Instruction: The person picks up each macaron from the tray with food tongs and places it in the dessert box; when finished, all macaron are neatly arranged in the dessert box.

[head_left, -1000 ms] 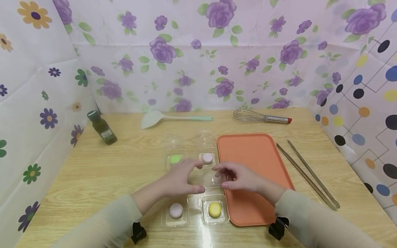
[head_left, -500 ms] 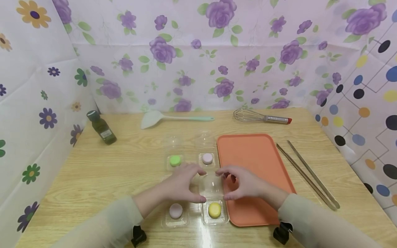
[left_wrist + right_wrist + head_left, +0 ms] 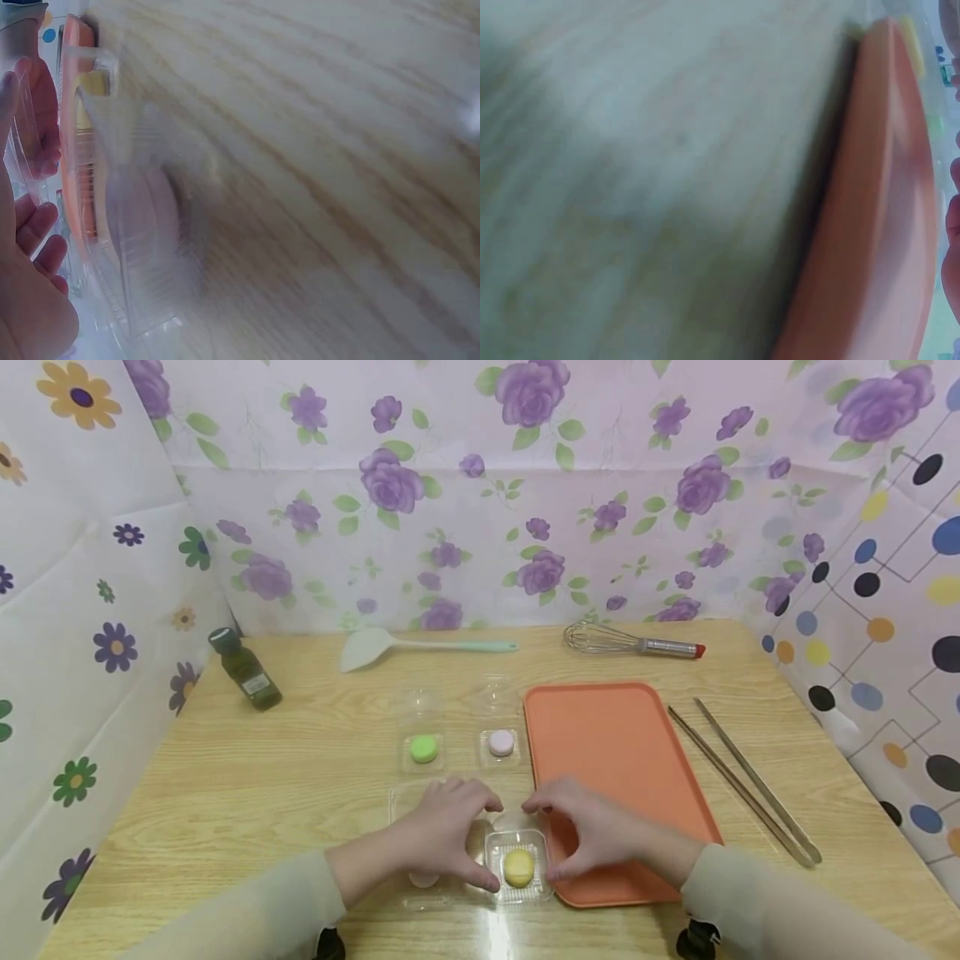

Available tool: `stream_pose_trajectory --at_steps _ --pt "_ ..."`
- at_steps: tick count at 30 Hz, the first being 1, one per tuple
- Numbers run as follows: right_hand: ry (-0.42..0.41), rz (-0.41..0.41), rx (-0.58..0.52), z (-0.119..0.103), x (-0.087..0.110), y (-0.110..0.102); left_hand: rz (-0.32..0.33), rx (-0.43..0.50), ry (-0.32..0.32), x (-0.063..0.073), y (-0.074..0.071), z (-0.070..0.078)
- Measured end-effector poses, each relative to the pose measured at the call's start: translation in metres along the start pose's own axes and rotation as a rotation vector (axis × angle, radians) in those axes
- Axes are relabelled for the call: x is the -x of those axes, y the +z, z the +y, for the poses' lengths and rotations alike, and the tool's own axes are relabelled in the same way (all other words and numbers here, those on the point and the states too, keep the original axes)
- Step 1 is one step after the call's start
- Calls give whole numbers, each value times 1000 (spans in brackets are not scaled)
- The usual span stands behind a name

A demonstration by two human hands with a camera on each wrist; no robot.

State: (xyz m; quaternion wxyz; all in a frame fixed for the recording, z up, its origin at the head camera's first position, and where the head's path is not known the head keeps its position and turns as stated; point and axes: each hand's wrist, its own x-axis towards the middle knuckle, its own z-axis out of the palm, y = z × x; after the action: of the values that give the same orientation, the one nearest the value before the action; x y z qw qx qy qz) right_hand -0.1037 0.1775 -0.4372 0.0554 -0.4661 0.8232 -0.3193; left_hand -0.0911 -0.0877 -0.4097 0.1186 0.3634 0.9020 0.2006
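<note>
Both hands, the left hand (image 3: 450,831) and the right hand (image 3: 596,833), hold the clear plastic lid (image 3: 515,821) of a small box by its opposite sides, fingers curved. The lid is tipped up behind its box base (image 3: 517,900), where a yellow macaron (image 3: 518,868) sits. In the left wrist view the lid (image 3: 26,142) shows as a thin clear sheet between the two hands. A pale pink macaron (image 3: 142,210) lies in another clear box close beneath the left wrist; in the head view the left hand partly covers it. The right hand is over the tray's left edge.
Farther back, two lidded boxes stand open with a green macaron (image 3: 423,748) and a pale pink macaron (image 3: 501,743). An orange tray (image 3: 607,727) lies at right, with metal tongs (image 3: 742,781) beyond. A spatula (image 3: 427,645), whisk (image 3: 630,642) and dark bottle (image 3: 246,670) line the back.
Both hands have come toward the near edge with the lid, swinging it forward toward the yellow macaron's base. The left hand now covers part of the near pink macaron.
</note>
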Motion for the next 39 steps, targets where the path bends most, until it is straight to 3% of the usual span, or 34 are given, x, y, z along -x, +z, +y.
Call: stream_pose_trajectory --at_steps 9,22,39 --pt "-26 -12 103 -2 5 6 -5 -53 20 3 5 5" --pt "-193 14 281 -4 5 11 28 -174 54 6 9 13" --pt "-163 21 369 -7 2 11 85 -340 98 7 15 11"
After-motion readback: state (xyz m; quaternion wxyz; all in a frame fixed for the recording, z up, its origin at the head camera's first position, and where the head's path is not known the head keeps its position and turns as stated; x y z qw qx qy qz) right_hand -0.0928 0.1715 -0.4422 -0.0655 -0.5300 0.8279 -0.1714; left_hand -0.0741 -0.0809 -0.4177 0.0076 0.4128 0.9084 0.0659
